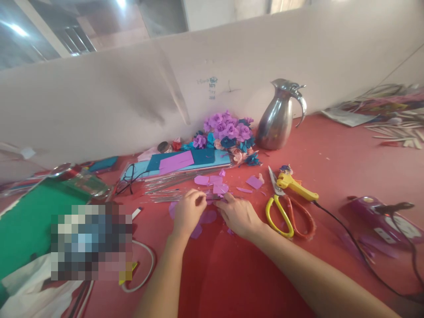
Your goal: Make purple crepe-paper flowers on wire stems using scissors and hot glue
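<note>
My left hand [191,211] is closed in a pinch, and a small purple paper piece [211,201] shows between its fingertips and those of my right hand [239,215]. The fingers of my right hand are bent together at that piece, partly hiding it. Cut purple paper petals [208,217] lie on the red table below and between the hands. Just beyond are more purple paper cuttings [220,188]. Thin metal wires [162,195] lie in a bundle beside my left hand. Scissors with yellow and red handles [280,216] rest to the right of my right hand.
A yellow glue gun [298,186] has a cord running to a purple power strip [386,221]. Behind stand paper flowers [228,128] and a steel jug [276,117]. Paper sheets [205,159], eyeglasses [130,179], a white cable [150,260] and a green board [36,216] lie leftward.
</note>
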`<state>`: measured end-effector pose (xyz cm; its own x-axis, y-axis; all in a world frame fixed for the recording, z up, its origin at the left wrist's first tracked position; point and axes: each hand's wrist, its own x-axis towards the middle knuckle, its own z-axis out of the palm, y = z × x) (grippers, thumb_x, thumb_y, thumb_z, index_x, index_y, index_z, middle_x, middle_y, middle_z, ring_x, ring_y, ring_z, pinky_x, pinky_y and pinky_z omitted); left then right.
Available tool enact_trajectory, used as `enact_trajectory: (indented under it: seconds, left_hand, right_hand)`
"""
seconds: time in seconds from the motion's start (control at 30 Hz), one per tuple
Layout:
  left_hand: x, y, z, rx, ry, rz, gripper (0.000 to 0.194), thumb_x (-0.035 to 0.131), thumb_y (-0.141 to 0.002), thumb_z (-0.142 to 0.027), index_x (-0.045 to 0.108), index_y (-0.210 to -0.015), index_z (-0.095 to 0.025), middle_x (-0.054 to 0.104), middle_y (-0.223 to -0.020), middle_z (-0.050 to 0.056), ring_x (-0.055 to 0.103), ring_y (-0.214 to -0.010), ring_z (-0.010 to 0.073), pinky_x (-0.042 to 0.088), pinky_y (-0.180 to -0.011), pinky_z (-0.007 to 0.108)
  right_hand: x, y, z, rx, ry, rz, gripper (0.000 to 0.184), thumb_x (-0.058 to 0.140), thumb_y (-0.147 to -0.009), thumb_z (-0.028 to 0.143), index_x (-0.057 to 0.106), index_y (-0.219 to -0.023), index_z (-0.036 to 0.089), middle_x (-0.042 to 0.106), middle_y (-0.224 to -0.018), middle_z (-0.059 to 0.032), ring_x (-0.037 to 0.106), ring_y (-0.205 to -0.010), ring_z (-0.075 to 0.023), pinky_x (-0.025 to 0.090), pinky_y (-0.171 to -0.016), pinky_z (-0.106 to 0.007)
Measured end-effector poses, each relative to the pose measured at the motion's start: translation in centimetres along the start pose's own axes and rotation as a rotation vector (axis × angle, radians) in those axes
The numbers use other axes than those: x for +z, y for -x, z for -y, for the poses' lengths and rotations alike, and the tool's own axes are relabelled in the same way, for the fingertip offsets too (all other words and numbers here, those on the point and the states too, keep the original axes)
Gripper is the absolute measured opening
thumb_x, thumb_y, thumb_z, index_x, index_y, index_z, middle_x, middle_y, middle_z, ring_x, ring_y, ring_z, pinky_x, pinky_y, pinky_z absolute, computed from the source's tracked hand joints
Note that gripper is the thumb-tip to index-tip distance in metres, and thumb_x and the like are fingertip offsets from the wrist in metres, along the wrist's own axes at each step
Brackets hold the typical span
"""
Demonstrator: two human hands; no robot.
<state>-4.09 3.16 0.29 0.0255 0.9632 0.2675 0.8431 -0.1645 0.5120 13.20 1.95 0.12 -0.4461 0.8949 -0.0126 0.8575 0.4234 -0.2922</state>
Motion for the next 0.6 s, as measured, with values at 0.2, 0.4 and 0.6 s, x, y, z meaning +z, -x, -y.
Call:
enact_trajectory:
  seconds: [0.2, 0.4, 0.6]
  left_hand:
    - [-1.6, 0.2, -0.9, -0.465, 0.766, 0.024, 0.021, 0.064, -0.068, -0.034, 0.064, -0.080, -0.017, 0.056, -0.060, -0.004, 0.046, -0.051, 0.0079, 0.034, -0.051, 0.020]
    - [-2.0, 0.4, -1.4, -0.610, 1.020, 0.202, 0.024, 0.071, -0.060, -0.034, 0.061, -0.074, -0.017, 0.029, -0.041, -0.013, 0.020, -0.037, 0.0033, 0.017, -0.043, 0.020]
    - [-1.6, 0.8, -2.5, -0.545, 0.907, 0.246, 0.027, 0.072, -0.063, -0.038, 0.066, -0.077, -0.016, 0.053, -0.058, -0.006, 0.031, -0.042, 0.0033, 0.023, -0.045, 0.020]
  right_hand:
    - [0.1, 0.1, -0.2, 0.034, -0.166, -0.129, 0.031, 0.044, -0.089, 0.022, 0.066, -0.109, 0.028, 0.057, -0.106, -0.0081, 0.060, -0.088, -0.0204, 0.046, -0.068, -0.028]
    - [-0.6, -0.3, -0.1, 0.077, -1.024, -0.272, 0.025, 0.047, -0.080, 0.016, 0.065, -0.098, 0.019, 0.065, -0.096, -0.0056, 0.059, -0.089, -0.0180, 0.046, -0.082, -0.032]
    - [-0.5, -0.6, 0.1, 0.120, -1.506, -0.041, 0.023, 0.068, -0.070, 0.036, 0.061, -0.079, 0.016, 0.060, -0.066, 0.0025, 0.053, -0.060, -0.0105, 0.041, -0.060, -0.024]
